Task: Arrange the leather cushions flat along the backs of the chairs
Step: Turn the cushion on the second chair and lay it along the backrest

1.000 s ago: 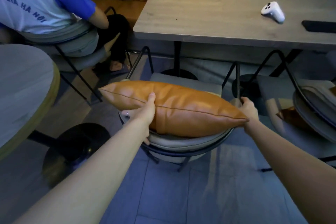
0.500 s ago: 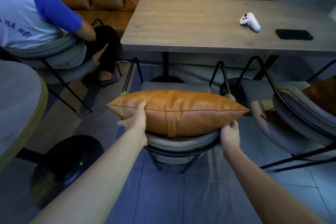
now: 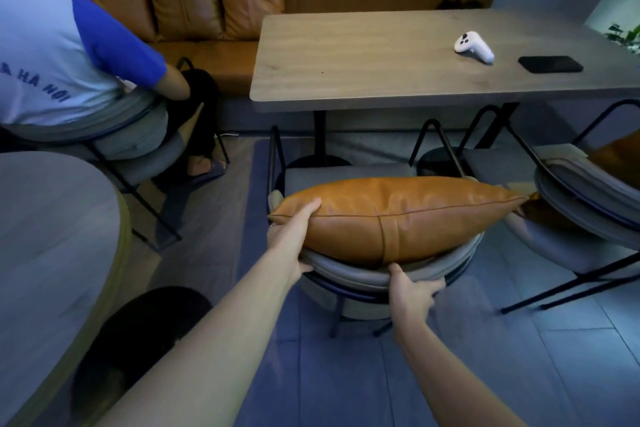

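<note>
Rectangular wooden worktop stands behind a grey padded chair with a curved backrest. A tan leather cushion lies lengthwise along the top of that backrest. The left hand clasps the cushion's left end, thumb on top. The right hand grips the backrest rim just below the cushion's seam. A white game controller and black phone lie on the worktop.

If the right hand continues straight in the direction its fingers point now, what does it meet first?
The right hand already touches the grey chair back; straight on, probably the underside of the leather cushion, though depth is unclear.
</note>
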A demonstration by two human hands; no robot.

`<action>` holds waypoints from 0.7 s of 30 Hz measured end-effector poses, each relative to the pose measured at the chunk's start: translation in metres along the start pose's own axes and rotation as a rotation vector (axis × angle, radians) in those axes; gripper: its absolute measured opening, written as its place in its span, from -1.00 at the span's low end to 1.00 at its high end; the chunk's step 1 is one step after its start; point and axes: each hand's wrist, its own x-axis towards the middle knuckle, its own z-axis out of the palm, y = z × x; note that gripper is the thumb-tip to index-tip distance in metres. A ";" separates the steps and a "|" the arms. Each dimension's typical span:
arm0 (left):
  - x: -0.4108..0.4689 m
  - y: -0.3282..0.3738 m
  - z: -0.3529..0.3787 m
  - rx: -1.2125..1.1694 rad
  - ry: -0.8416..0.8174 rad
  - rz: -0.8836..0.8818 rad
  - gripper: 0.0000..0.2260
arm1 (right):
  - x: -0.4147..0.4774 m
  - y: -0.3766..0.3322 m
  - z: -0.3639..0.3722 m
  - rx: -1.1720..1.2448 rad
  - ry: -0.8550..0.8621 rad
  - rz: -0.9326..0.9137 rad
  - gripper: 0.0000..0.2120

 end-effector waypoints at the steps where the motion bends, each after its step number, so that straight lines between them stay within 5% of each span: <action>1: 0.002 0.001 -0.004 -0.007 -0.008 -0.003 -0.12 | -0.006 0.005 0.011 0.051 0.024 0.017 -0.06; 7: 0.017 0.011 -0.033 -0.022 -0.040 0.006 -0.39 | -0.024 0.018 0.041 0.148 0.162 0.049 -0.11; 13: 0.025 0.011 -0.048 0.038 -0.094 0.030 -0.14 | -0.029 0.016 0.043 0.170 0.133 0.056 -0.08; 17: 0.025 0.001 -0.055 0.023 -0.114 -0.002 -0.41 | -0.031 0.021 0.034 0.158 0.065 0.055 -0.05; 21: 0.024 -0.006 -0.065 0.027 -0.093 -0.015 -0.39 | -0.042 0.026 0.033 0.160 -0.006 0.028 -0.05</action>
